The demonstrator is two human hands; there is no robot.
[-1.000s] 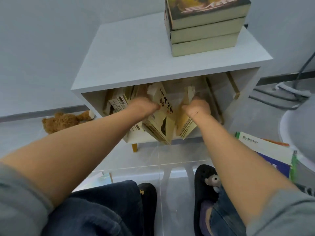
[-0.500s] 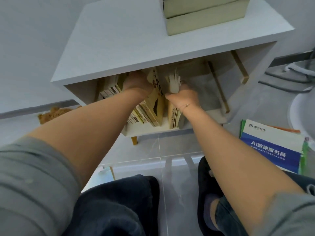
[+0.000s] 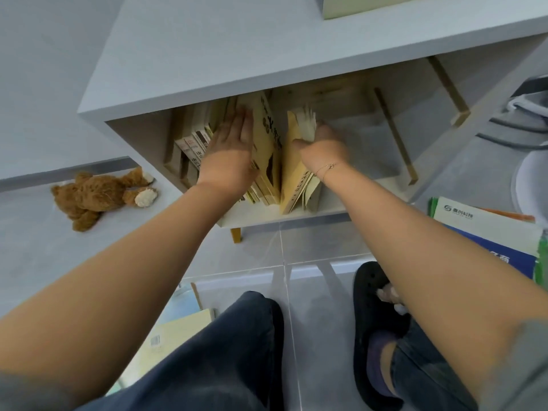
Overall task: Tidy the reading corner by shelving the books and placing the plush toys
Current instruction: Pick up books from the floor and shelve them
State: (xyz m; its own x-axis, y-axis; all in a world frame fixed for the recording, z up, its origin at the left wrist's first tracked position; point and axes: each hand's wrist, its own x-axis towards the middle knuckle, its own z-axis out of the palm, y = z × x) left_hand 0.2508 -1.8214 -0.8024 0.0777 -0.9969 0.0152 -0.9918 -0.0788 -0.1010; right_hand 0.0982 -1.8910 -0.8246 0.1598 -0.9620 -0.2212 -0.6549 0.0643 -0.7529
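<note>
- L hand (image 3: 229,152) is laid flat, fingers straight, against the yellow-cover book (image 3: 267,143); the row of books (image 3: 195,149) at the shelf's left end is pressed upright behind it.
- R hand (image 3: 321,146) is curled round the top edge of a tan book (image 3: 293,173) w/ fanned pages; the book is gripped, standing near the middle of the shelf, tilted slightly, w/ a gap kept between it and the yellow-cover book.
- Both books are stood on the bottom board of the white bookshelf (image 3: 267,46), near its front edge; right half of the compartment is taken only by wooden slats.
- A stack of books (image 3: 355,4) is seen at the top board's back right, mostly cut off.
- Plush bear (image 3: 98,194) is laid on the floor, left of the shelf, well apart from it.
- A blue-and-white booklet (image 3: 486,232) is seen on the floor at right; a pale yellow book (image 3: 175,339) on the floor by the person's left knee.
</note>
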